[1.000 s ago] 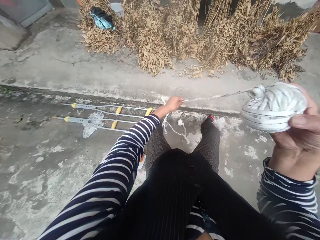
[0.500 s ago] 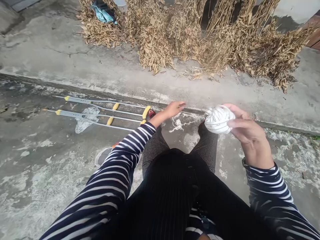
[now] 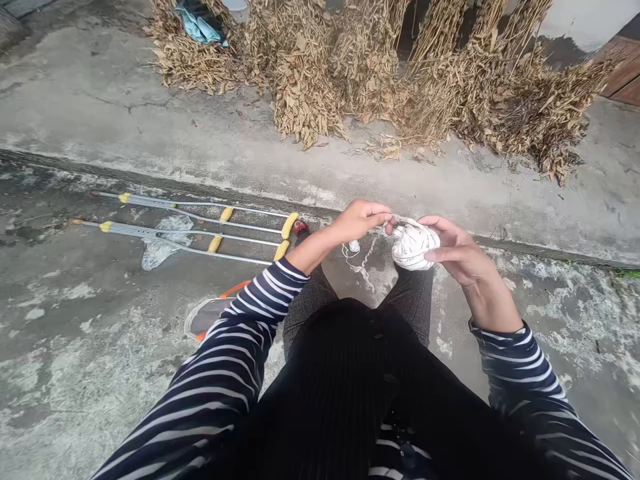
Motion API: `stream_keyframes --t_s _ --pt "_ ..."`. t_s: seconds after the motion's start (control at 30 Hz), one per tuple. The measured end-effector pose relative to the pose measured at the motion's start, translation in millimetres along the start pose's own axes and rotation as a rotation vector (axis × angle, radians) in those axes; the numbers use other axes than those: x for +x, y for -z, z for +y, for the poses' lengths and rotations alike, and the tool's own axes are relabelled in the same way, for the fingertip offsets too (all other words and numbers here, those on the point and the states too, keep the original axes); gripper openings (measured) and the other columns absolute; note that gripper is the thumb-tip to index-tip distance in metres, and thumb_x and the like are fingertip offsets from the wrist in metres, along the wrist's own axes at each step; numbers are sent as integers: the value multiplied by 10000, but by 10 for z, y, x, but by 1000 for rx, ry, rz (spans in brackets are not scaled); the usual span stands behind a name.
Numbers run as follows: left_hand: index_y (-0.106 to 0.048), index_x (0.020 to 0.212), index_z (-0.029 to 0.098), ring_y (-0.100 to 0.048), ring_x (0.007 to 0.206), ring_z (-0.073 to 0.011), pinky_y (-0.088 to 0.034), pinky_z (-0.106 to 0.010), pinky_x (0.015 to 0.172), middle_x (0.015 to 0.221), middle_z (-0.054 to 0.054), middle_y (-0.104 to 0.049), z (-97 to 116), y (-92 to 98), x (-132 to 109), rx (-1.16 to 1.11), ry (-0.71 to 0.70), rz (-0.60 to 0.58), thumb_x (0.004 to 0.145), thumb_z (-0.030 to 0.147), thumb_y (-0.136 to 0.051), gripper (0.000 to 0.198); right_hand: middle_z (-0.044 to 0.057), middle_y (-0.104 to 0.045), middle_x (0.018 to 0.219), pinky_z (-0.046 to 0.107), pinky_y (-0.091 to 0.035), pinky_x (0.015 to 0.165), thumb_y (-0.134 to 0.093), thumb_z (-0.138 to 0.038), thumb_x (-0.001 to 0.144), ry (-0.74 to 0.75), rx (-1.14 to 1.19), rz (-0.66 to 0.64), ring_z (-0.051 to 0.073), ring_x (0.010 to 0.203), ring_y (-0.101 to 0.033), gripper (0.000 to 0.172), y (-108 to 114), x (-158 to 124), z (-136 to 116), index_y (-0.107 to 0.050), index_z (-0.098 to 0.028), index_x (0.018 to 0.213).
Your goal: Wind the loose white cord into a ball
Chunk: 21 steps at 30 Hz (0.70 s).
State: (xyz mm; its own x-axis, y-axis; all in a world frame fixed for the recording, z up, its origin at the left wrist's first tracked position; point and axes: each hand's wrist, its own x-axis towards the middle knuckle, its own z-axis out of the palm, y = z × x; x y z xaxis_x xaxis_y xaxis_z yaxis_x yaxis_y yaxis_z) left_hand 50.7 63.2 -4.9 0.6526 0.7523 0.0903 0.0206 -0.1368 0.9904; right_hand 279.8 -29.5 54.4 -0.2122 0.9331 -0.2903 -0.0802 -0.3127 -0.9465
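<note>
A ball of white cord (image 3: 416,248) is held in my right hand (image 3: 453,253), the thumb in front and the fingers curled over its far side. My left hand (image 3: 364,220) is just left of the ball, thumb and fingers pinched on a strand of the cord (image 3: 404,219) that runs to the ball's top. Below, a loose tangle of white cord (image 3: 354,247) lies on the concrete between my feet, with a twisted length (image 3: 369,259) hanging or lying beside it.
Two metal crutches (image 3: 200,233) with yellow pads lie to the left, over a clear plastic bag (image 3: 167,248). A grey and orange item (image 3: 207,317) sits partly behind my left sleeve. Ahead, a low concrete step (image 3: 240,147) bears bundles of dried plants (image 3: 310,87).
My right hand has brought the ball leftward, toward my left hand. The left hand has moved slightly right and now pinches the strand. The view has shifted slightly.
</note>
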Motion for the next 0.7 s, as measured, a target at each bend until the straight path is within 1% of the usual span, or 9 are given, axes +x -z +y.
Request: stream_keyframes --t_s 0.07,0.13,0.23,0.3,0.37,0.43,0.53,0.6,0.7 --pt "-763 776 139 -752 929 -194 -542 -358 962 830 -89 -786 139 153 -39 -102 13 -107 947 413 -677 334 9 -713 1036 340 -539 837 -990 -238 463 26 -53 1 208 923 -648 601 59 27 43 -726 -267 1002" --pt "-724 704 142 -759 905 -220 -557 -368 913 748 -100 -759 265 259 -88 -201 68 -188 917 444 -704 370 14 -707 1036 343 -526 838 -987 -242 449 69 -167 55 215 929 -639 595 126 72 76 -718 -255 980" --pt "-671 642 156 -758 818 -238 -565 -385 854 603 -76 -687 366 312 -171 -272 169 -272 869 467 -751 393 25 -702 1005 365 -495 843 -961 -245 467 143 -443 178 234 915 -630 562 210 147 95 -716 -235 972" --pt "-641 618 163 -759 791 -245 -565 -398 860 543 -53 -637 383 316 -211 -289 213 -302 840 501 -786 429 36 -708 1029 395 -476 901 -923 -233 504 215 -615 225 261 967 -636 509 241 184 91 -734 -225 977" --pt "-611 603 167 -754 768 -243 -564 -402 856 516 -35 -602 370 345 -203 -293 223 -247 832 533 -799 471 46 -715 1068 417 -454 964 -892 -207 522 272 -720 219 282 1030 -632 465 246 203 85 -761 -219 968" --pt "-597 603 166 -749 766 -232 -560 -397 860 517 -26 -587 314 416 -119 -274 207 -136 863 534 -780 486 48 -720 1090 419 -448 967 -896 -201 516 247 -726 154 279 1022 -631 466 226 206 87 -781 -217 967" --pt "-616 617 155 -743 804 -215 -546 -387 902 556 -32 -608 102 543 132 -180 189 5 922 485 -727 462 33 -719 1043 394 -474 899 -951 -250 493 118 -564 1 245 943 -629 506 164 197 110 -784 -228 970" --pt "-644 614 140 -728 818 -206 -537 -378 909 608 -48 -649 -115 564 305 -19 242 64 903 416 -751 413 22 -718 996 368 -496 853 -982 -263 470 62 -420 -64 226 912 -628 533 116 192 138 -779 -243 962" --pt "-657 599 122 -687 796 -185 -539 -349 837 733 -68 -714 -436 417 408 257 288 134 812 271 -816 305 6 -721 952 325 -519 793 -991 -207 431 -2 -182 -65 197 868 -634 571 58 191 204 -776 -257 957"
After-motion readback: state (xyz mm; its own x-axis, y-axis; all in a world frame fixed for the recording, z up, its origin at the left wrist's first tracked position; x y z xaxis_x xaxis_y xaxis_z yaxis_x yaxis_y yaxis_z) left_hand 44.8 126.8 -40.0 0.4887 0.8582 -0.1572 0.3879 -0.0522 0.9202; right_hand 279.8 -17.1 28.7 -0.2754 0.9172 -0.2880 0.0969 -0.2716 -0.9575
